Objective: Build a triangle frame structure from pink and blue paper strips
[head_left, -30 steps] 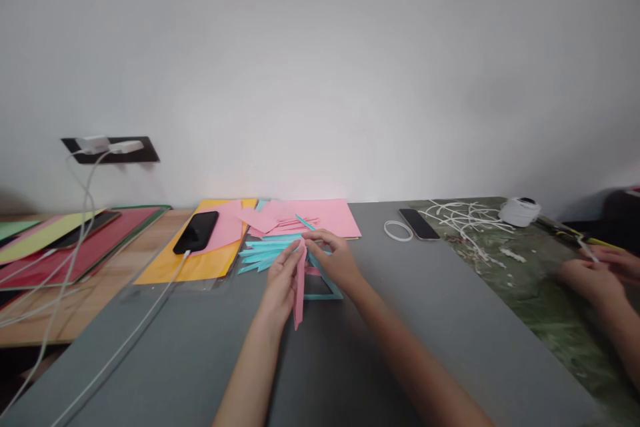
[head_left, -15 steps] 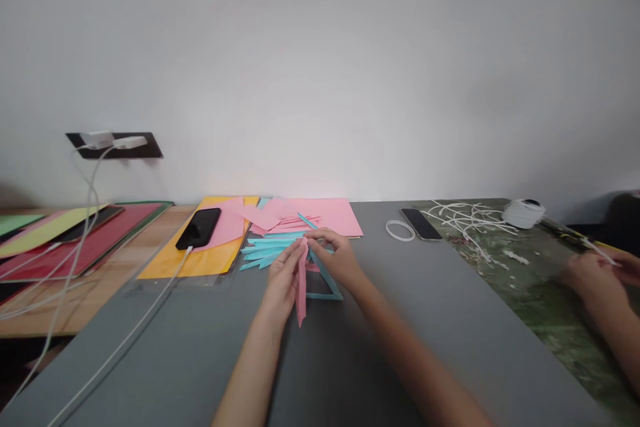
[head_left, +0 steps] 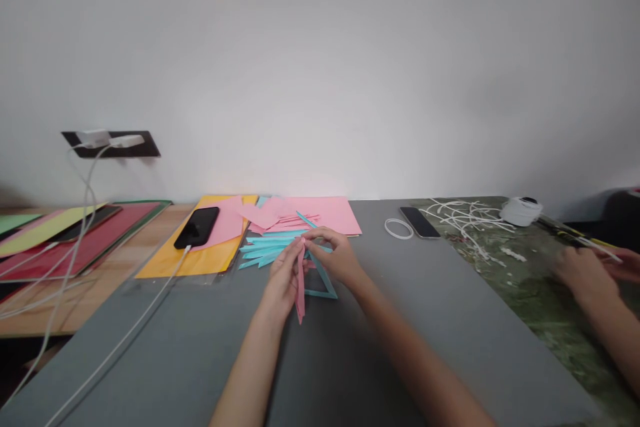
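Observation:
Between my hands a folded pink paper strip (head_left: 301,293) hangs down over the grey table. My left hand (head_left: 284,272) is closed on the pink strip near its top. My right hand (head_left: 336,255) pinches at the top of the same strip, its fingertips touching those of my left hand. A blue paper strip (head_left: 327,283), bent into an angular shape, hangs behind and below my right hand; how it joins the pink strip is hidden by my fingers. Behind my left hand lie several loose blue strips (head_left: 265,250) and small pink strips (head_left: 295,221).
Pink sheets (head_left: 340,213) and an orange sheet (head_left: 165,263) with a phone (head_left: 197,227) lie at the back. Rightward are a white ring (head_left: 399,229), another phone (head_left: 420,221), white cords (head_left: 463,220), a spool (head_left: 521,211) and another person's hands (head_left: 587,273).
The view has shifted slightly. My hands still hold the pink strip, and the blue strip's lower corner has moved a little left. The other person's hands have moved slightly.

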`<action>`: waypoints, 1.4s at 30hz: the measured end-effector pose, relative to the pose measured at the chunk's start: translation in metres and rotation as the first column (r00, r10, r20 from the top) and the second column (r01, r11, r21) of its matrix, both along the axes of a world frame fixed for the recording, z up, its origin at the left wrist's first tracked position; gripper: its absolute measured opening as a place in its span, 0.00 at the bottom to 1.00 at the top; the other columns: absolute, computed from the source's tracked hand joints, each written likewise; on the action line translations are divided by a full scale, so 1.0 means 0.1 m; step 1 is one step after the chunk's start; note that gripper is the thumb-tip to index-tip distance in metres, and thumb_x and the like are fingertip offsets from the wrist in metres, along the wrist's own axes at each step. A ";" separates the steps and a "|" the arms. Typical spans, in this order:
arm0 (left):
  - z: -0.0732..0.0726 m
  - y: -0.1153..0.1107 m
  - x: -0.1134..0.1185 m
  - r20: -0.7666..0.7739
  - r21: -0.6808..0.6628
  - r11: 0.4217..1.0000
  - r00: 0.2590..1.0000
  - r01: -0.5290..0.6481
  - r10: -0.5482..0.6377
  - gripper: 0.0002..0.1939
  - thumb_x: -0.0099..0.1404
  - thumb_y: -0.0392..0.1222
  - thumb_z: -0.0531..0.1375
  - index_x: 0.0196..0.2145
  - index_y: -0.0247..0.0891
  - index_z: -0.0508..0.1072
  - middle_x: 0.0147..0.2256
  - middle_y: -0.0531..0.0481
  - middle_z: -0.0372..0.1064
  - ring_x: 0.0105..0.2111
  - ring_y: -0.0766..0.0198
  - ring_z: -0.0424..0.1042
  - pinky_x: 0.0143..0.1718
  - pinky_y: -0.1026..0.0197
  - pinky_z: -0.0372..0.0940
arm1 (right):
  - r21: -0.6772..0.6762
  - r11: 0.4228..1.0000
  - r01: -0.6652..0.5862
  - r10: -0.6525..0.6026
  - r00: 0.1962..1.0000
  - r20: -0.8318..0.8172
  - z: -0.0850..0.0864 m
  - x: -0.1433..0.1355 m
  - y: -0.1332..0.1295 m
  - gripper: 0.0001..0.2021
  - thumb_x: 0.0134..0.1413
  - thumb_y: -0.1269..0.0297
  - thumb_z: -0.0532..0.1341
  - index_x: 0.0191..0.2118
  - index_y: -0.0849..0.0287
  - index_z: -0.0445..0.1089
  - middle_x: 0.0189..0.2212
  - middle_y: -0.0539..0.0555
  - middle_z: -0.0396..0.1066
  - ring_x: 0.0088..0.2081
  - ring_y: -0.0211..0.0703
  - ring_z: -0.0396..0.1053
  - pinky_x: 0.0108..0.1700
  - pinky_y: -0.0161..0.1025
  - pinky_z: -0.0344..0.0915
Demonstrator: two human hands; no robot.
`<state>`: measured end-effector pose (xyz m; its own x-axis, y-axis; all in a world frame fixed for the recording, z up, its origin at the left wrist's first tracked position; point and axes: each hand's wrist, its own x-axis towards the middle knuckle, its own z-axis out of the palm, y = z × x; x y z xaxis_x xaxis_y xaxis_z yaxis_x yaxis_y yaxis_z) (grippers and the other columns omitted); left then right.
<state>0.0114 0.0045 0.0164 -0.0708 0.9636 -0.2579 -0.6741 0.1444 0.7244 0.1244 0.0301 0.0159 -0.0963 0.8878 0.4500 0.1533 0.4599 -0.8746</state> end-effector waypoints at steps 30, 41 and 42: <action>0.01 -0.01 0.02 -0.043 0.007 0.999 0.998 -0.039 0.040 0.10 0.49 0.33 0.65 0.32 0.34 0.74 0.21 0.54 0.70 0.18 0.72 0.67 0.22 0.71 0.64 | -0.056 0.997 -0.050 0.051 0.999 0.012 0.01 0.05 0.01 0.09 0.45 0.59 0.62 0.33 0.55 0.74 0.35 0.53 0.75 0.40 0.43 0.70 0.44 0.42 0.61; -0.06 0.02 0.00 -0.066 0.019 0.998 0.996 -0.058 0.059 0.11 0.47 0.31 0.66 0.32 0.32 0.73 0.20 0.53 0.71 0.18 0.72 0.69 0.22 0.71 0.65 | -0.108 0.992 -0.062 0.050 0.993 -0.104 -0.04 0.04 0.04 0.07 0.43 0.62 0.63 0.30 0.58 0.74 0.33 0.54 0.76 0.39 0.44 0.71 0.44 0.42 0.63; -0.06 0.03 0.00 -0.067 0.017 0.998 0.996 -0.058 0.059 0.11 0.47 0.31 0.66 0.31 0.32 0.73 0.20 0.52 0.71 0.18 0.72 0.69 0.23 0.71 0.65 | -0.106 0.993 -0.056 0.046 0.994 -0.098 -0.04 0.04 0.04 0.07 0.43 0.63 0.63 0.30 0.58 0.74 0.32 0.54 0.76 0.39 0.44 0.71 0.44 0.42 0.63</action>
